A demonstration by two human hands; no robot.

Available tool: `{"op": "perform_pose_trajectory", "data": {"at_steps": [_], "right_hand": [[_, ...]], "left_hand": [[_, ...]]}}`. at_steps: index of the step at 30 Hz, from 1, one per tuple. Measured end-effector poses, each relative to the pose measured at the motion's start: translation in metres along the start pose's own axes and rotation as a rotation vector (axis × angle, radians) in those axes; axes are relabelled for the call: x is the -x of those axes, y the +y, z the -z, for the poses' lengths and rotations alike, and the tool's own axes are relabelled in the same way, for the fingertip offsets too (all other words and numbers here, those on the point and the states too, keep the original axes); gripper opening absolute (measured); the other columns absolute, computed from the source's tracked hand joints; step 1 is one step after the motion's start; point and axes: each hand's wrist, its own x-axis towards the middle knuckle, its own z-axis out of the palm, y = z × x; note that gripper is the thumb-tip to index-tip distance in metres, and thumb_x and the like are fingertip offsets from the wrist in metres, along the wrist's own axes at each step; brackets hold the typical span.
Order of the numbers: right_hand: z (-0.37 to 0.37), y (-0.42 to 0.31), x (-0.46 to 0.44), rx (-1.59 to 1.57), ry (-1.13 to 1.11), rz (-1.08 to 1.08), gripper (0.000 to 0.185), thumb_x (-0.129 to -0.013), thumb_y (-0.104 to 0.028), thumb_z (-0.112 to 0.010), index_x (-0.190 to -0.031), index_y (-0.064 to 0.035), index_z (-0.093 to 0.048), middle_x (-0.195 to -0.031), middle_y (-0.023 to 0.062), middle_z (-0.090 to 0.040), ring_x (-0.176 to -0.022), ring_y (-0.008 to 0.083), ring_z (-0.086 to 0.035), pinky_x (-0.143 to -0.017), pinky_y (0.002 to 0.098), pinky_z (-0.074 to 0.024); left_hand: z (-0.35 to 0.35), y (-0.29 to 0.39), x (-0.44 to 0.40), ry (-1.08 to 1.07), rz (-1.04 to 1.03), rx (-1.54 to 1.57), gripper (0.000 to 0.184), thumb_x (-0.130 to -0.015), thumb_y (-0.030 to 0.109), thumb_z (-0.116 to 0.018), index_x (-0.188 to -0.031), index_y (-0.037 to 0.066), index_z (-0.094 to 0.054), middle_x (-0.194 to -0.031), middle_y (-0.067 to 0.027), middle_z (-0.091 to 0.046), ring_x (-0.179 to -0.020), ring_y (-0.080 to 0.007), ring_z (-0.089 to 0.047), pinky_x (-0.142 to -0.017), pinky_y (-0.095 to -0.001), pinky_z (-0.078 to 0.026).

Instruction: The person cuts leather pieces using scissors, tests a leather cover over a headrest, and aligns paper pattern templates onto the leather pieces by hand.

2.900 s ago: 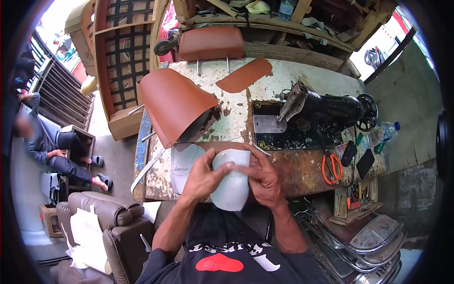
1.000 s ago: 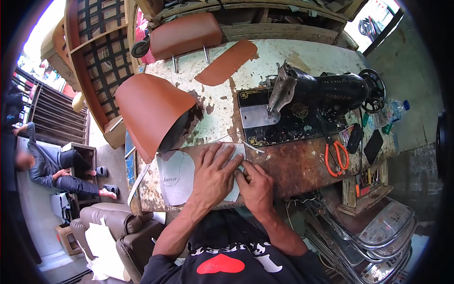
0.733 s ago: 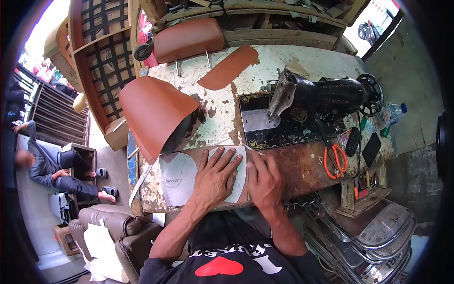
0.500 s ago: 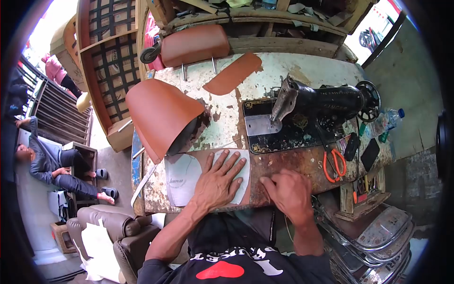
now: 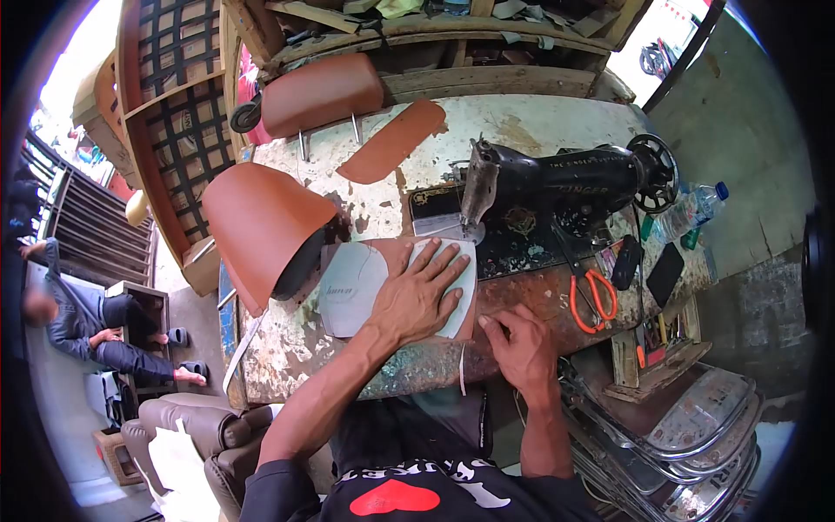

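My left hand (image 5: pixel 416 300) lies flat with fingers spread on white paper patterns (image 5: pixel 352 283), one marked with handwriting. Brown leather (image 5: pixel 390 250) shows beneath and between the papers. At the leather's right edge my right hand (image 5: pixel 525 352) rests low over the table with its fingers curled; whether anything is inside them is hidden. Just beyond the papers stands a black sewing machine (image 5: pixel 557 187), its needle end close to their upper edge. Orange-handled scissors (image 5: pixel 612 300) lie to the right of my right hand.
A rolled brown leather piece (image 5: pixel 261 226), a flat leather piece (image 5: pixel 393 143) and a padded headrest (image 5: pixel 322 94) occupy the worn table (image 5: pixel 296 357). A phone (image 5: pixel 666 271) and a water bottle (image 5: pixel 696 213) lie right. A person (image 5: pixel 83 304) sits far left.
My left hand and the papers with the leather have shifted away from me, nearer the sewing machine. My right hand is now closer to the leather's edge. The camera view has moved too.
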Motion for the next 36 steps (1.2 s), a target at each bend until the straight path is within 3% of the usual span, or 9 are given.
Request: {"op": "perform_pose_trajectory", "data": {"at_steps": [10, 12, 13, 17, 19, 21, 24, 31, 36], "right_hand": [[0.011, 0.026, -0.101, -0.113, 0.147, 0.21, 0.025, -0.098, -0.031, -0.069, -0.1, -0.0072, -0.077, -0.102, 0.0196, -0.073, -0.09, 0.0373, -0.072, -0.077, 0.0477, -0.0551], [0.021, 0.013, -0.149, -0.272, -0.172, -0.252, 0.028, -0.097, -0.034, -0.07, -0.095, -0.0068, -0.078, -0.105, 0.0174, -0.076, -0.091, 0.032, -0.075, -0.074, 0.0455, -0.0556], [0.013, 0.021, -0.171, -0.342, -0.172, -0.268, 0.03, -0.099, -0.034, -0.066, -0.101, -0.006, -0.076, -0.109, 0.0163, -0.075, -0.095, 0.0298, -0.074, -0.077, 0.0436, -0.0552], [-0.075, 0.1, -0.263, -0.897, -0.1, 0.077, 0.04, -0.106, -0.036, -0.053, -0.126, -0.003, -0.065, -0.123, 0.012, -0.07, -0.108, 0.0213, -0.068, -0.092, 0.0361, -0.0539], [-0.124, 0.122, -0.298, -0.771, -0.02, 0.444, 0.047, -0.11, -0.036, -0.046, -0.138, -0.0014, -0.059, -0.13, 0.0098, -0.068, -0.115, 0.017, -0.065, -0.1, 0.0324, -0.0532], [-0.137, 0.127, -0.306, -0.516, -0.155, 0.509, 0.051, -0.111, -0.038, -0.043, -0.145, -0.0021, -0.054, -0.138, 0.0103, -0.065, -0.123, 0.0177, -0.063, -0.105, 0.0332, -0.0515], [-0.088, 0.082, -0.266, -1.747, -0.394, -0.12, 0.05, -0.11, -0.039, -0.047, -0.146, -0.0058, -0.055, -0.139, 0.0098, -0.066, -0.123, 0.0182, -0.066, -0.104, 0.0346, -0.0547], [-0.085, 0.077, -0.247, -1.584, -0.284, -0.067, 0.042, -0.111, -0.041, -0.047, -0.141, -0.0147, -0.059, -0.139, 0.0036, -0.068, -0.121, 0.0166, -0.068, -0.101, 0.0334, -0.0569], [-0.072, 0.053, -0.234, -1.621, -0.167, -0.206, 0.042, -0.11, -0.04, -0.05, -0.138, -0.011, -0.062, -0.134, 0.0067, -0.07, -0.12, 0.0175, -0.069, -0.102, 0.0338, -0.0564]], "left_hand": [[-0.001, 0.0, -0.014, -0.001, 0.062, -0.049, 0.057, -0.104, 0.035, -0.052, -0.157, 0.016, -0.048, -0.164, -0.0108, -0.044, -0.155, -0.0356, -0.034, -0.128, -0.0542, -0.022], [0.0, 0.001, -0.015, -0.006, 0.058, -0.058, 0.057, -0.104, 0.035, -0.052, -0.157, 0.016, -0.048, -0.164, -0.0111, -0.044, -0.155, -0.0358, -0.033, -0.128, -0.0539, -0.021], [0.0, 0.001, -0.015, -0.006, 0.056, -0.059, 0.057, -0.104, 0.035, -0.052, -0.157, 0.016, -0.048, -0.164, -0.0111, -0.044, -0.155, -0.0358, -0.033, -0.128, -0.0539, -0.021], [-0.001, 0.002, -0.016, -0.005, 0.068, -0.044, 0.057, -0.104, 0.035, -0.052, -0.157, 0.015, -0.048, -0.163, -0.0115, -0.045, -0.155, -0.0361, -0.034, -0.128, -0.0532, -0.021], [-0.001, 0.002, -0.016, -0.005, 0.079, -0.048, 0.056, -0.104, 0.035, -0.052, -0.157, 0.015, -0.048, -0.163, -0.0117, -0.045, -0.155, -0.0361, -0.034, -0.128, -0.053, -0.021], [0.001, 0.001, -0.018, 0.02, 0.058, -0.073, 0.055, -0.105, 0.038, -0.051, -0.155, 0.015, -0.051, -0.162, -0.011, -0.047, -0.154, -0.035, -0.037, -0.127, -0.0547, -0.023], [0.002, 0.0, -0.02, 0.025, 0.06, -0.069, 0.055, -0.105, 0.037, -0.051, -0.155, 0.015, -0.051, -0.161, -0.0113, -0.047, -0.154, -0.0352, -0.037, -0.127, -0.0547, -0.023], [0.002, 0.002, -0.019, -0.007, 0.074, -0.069, 0.056, -0.105, 0.038, -0.05, -0.156, 0.016, -0.05, -0.163, -0.0104, -0.046, -0.154, -0.0345, -0.036, -0.128, -0.0548, -0.022], [0.0, 0.0, -0.02, -0.006, 0.074, -0.069, 0.056, -0.105, 0.038, -0.05, -0.157, 0.016, -0.049, -0.163, -0.0102, -0.046, -0.155, -0.0344, -0.035, -0.128, -0.0554, -0.022]]}}
